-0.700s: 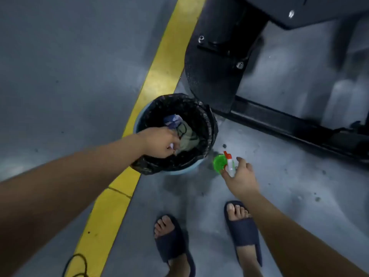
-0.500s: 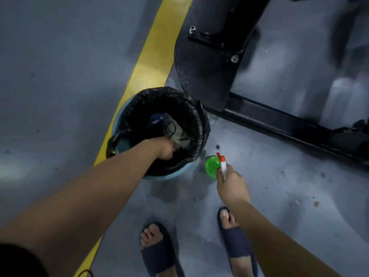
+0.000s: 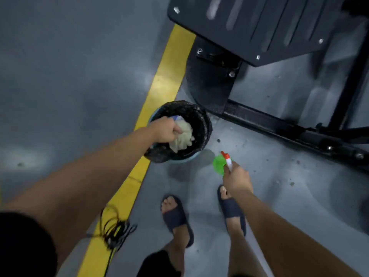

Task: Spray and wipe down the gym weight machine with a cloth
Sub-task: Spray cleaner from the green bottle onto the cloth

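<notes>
Cloth (image 3: 182, 137): pale, crumpled, bunched in the left hand (image 3: 166, 129), whose fingers are curled tight round its upper part. It hangs from that hand over the mouth of a blue bucket (image 3: 179, 161) lined with a black bag (image 3: 199, 114); the loose end drops inside the rim, but whether it touches anything below cannot be told. A blue item (image 3: 176, 117) shows in the bucket just beyond the left hand's knuckles. Spray bottle (image 3: 219, 165): green body, red-and-white trigger head, held by the right hand (image 3: 237, 179) with fingers wrapped round the neck and the nozzle pointing away from the person. Standing on the floor (image 3: 60, 76) or lifted off it: cannot tell. The bottle sits between the two hands, nearer the right, just beside the bucket but apart from it. Weight machine (image 3: 259, 27): black, beyond both hands, untouched by either; its ribbed plate overhangs farthest out, and its base rail (image 3: 269, 122) runs across the floor beyond the right hand, close behind the bucket. A yellow line (image 3: 165, 80) passes under the left forearm and beside the bucket. Two feet in dark slide sandals (image 3: 176, 216) stand just behind the right hand. A black cable (image 3: 115, 230) dangles below the left arm, blurred.
</notes>
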{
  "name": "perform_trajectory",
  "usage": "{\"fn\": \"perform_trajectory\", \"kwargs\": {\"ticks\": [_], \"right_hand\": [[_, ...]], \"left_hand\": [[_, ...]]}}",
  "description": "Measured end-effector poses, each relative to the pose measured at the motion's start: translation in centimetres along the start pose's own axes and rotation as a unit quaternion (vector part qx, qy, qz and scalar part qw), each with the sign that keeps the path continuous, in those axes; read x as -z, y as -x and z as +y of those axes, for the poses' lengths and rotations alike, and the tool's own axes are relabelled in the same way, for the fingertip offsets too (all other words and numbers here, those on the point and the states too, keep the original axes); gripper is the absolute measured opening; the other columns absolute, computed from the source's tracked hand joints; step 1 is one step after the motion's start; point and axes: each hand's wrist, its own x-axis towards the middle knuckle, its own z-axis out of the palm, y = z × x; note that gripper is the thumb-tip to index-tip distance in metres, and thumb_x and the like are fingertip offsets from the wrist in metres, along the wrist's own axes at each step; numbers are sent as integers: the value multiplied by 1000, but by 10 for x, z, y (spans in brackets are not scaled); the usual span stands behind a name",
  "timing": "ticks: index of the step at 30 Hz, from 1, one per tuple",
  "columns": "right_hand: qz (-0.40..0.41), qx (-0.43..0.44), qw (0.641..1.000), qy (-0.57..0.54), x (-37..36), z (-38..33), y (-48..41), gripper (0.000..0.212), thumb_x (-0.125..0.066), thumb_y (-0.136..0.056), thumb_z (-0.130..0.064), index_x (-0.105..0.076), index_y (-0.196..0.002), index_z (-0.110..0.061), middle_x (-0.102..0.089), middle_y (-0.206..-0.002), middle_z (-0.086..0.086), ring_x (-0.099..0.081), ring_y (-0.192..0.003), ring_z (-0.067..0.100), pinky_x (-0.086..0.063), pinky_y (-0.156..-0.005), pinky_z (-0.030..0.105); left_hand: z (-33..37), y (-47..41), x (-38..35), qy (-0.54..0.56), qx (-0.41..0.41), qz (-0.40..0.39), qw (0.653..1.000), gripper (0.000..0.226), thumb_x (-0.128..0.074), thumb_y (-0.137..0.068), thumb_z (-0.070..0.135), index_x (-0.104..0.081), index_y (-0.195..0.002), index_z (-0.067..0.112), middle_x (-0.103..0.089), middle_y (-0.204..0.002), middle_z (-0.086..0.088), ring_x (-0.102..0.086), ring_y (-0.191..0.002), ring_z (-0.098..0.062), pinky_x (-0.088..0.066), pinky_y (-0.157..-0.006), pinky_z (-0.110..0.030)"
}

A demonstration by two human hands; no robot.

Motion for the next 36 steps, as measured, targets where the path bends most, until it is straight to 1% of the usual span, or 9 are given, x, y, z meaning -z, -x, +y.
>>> {"fn": "perform_trajectory", "kwargs": {"ticks": [8, 13, 15, 17, 21, 28, 31, 34, 36], "right_hand": [[32, 36, 997, -53, 216, -111, 238, 33, -52, -101, -32, -67, -115, -6, -70, -109, 23, -64, -106, 41, -47, -80, 38], [123, 111, 969, -183, 326, -139, 318, 47, -49, -75, -50, -70, -90, -10, -75, -85, 14, -72, -87, 35, -59, -80, 46], [172, 149, 948, -220, 372, -140, 343, 42, -53, -77, -53, -68, -87, -15, -74, -79, 8, -72, -81, 30, -59, -78, 45], [234, 192, 915, -268, 419, -141, 372, 32, -60, -85, -51, -65, -80, -20, -71, -70, -1, -70, -72, 19, -57, -70, 40], [368, 256, 803, -393, 510, -132, 399, 33, -70, -95, -31, -55, -66, -33, -54, -59, -18, -48, -59, -2, -37, -60, 22], [405, 332, 711, -469, 649, -143, 353, 21, -67, -97, -43, -60, -84, -28, -50, -117, 3, -57, -112, 6, -47, -99, 24], [401, 316, 669, -541, 703, -134, 338, 40, -62, -94, -61, -66, -94, -21, -66, -101, 12, -66, -94, 29, -54, -88, 54], [420, 290, 630, -585, 743, -119, 323, 42, -64, -95, -54, -61, -86, -13, -65, -77, 3, -62, -73, 21, -53, -76, 46], [422, 278, 609, -611, 766, -108, 311, 35, -66, -97, -44, -57, -82, -14, -55, -69, -1, -53, -66, 14, -49, -68, 40]], "left_hand": [[141, 271, 223, -9, -117, 103, 988, 32, -74, -88, 17, -68, -119, 13, -54, -88, 13, -53, -91, -14, -30, -70, -23], [220, 349, 327, 0, -122, 196, 973, 63, -73, -87, 17, -44, -142, 5, -60, -130, -18, -61, -114, -36, -49, -88, -34], [251, 361, 361, -10, -129, 189, 973, 45, -72, -92, 23, -56, -130, 3, -64, -128, -19, -64, -110, -35, -51, -89, -37], [281, 368, 384, 3, -159, 198, 967, 15, -69, -96, 24, -68, -104, 12, -72, -110, -14, -65, -93, -26, -49, -77, -32], [350, 360, 415, 82, -231, 201, 948, 4, -65, -99, 21, -63, -101, 19, -66, -96, -3, -61, -90, -20, -49, -79, -33], [451, 322, 478, 493, -176, 139, 840, 34, -48, -107, 40, -64, -125, 17, -77, -107, -4, -74, -96, -22, -57, -74, -31], [497, 299, 497, 537, -113, 121, 827, 41, -47, -106, 46, -74, -101, 15, -78, -102, -4, -75, -73, -16, -60, -65, -32], [548, 267, 509, 519, -91, 29, 849, 60, -37, -106, 54, -78, -90, 14, -78, -100, -8, -75, -79, -22, -53, -94, -43], [589, 253, 514, 496, -90, -26, 863, 58, -31, -107, 54, -71, -99, 13, -78, -92, -7, -76, -78, -21, -56, -87, -37]]}}
